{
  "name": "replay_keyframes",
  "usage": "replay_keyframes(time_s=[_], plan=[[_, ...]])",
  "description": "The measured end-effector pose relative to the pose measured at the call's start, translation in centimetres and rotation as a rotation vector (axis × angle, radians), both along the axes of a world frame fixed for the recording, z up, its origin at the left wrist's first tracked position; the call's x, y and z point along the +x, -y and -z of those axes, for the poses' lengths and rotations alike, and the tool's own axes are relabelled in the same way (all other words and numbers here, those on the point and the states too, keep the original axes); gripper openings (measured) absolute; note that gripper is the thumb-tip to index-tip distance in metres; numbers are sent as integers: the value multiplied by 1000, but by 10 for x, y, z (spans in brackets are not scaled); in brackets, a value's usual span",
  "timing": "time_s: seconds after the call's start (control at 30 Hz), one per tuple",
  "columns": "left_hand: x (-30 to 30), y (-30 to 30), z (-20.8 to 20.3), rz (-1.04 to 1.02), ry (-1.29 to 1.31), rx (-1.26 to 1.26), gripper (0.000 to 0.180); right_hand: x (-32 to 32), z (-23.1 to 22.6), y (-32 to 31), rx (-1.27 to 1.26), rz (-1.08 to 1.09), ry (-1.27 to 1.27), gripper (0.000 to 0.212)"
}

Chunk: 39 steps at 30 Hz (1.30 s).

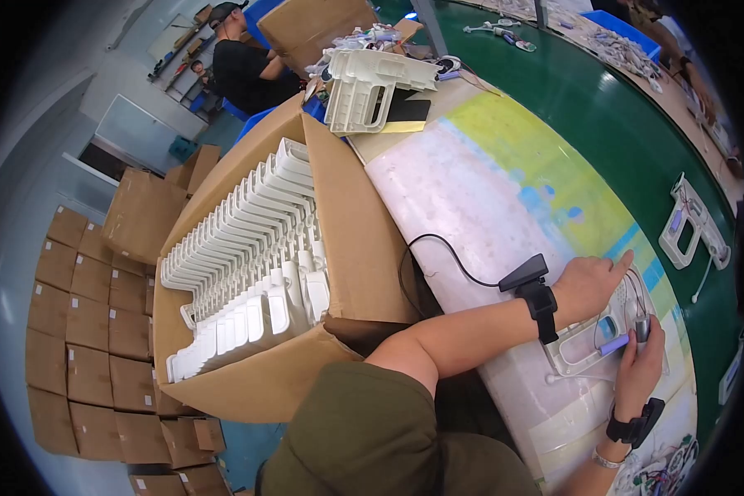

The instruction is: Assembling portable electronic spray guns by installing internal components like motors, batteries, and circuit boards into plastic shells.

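A white plastic housing (569, 351) with a long handle opening lies on the table at the right. My left hand (589, 288) reaches over its far end, index finger stretched out; its other fingers are partly hidden. Between the fingers of my right hand (641, 364) is a small silver cylindrical motor (642, 327), held at the housing's right side. A purple cylindrical battery (613, 345) lies across the handle opening, and thin wires loop above it. From the housing's near end a white lead (574, 378) runs out. Both wrists wear black straps.
A large cardboard box (364, 240) of stacked white housings (248, 240) stands left of the table. More housing parts (372, 91) pile at its far end. A green conveyor (587, 99) carries another housing (693, 221). Loose wired parts (670, 471) lie near right. Another person (244, 70) works behind.
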<state>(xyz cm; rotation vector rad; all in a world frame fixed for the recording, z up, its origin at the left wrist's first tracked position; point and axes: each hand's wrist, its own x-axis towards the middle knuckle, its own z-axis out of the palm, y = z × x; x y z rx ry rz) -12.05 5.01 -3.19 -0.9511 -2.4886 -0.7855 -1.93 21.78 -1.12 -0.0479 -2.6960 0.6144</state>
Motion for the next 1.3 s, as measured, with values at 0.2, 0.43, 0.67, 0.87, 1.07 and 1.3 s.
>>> replay_keyframes(time_s=[0.2, 0.43, 0.67, 0.87, 1.07, 1.3], plan=[[1, -1, -5, -12, 37, -100, 58, -1, -1, -1, -45, -6, 6, 33], [10, 6, -14, -18, 93, -138, 58, 5, -2, 4, -58, -26, -6, 32], [-7, 6, 16, 54, 43, -71, 21, 2, 8, 4, -83, 7, -61, 34], [-2, 6, -35, -37, 4, 13, 29, -5, -13, 10, -36, 26, -66, 22], [13, -12, -26, -58, -183, -87, 28, 10, -5, 0, 10, 100, -30, 27], [18, -2, -26, -126, -291, -38, 27, 10, -4, 11, -12, 110, -78, 27]])
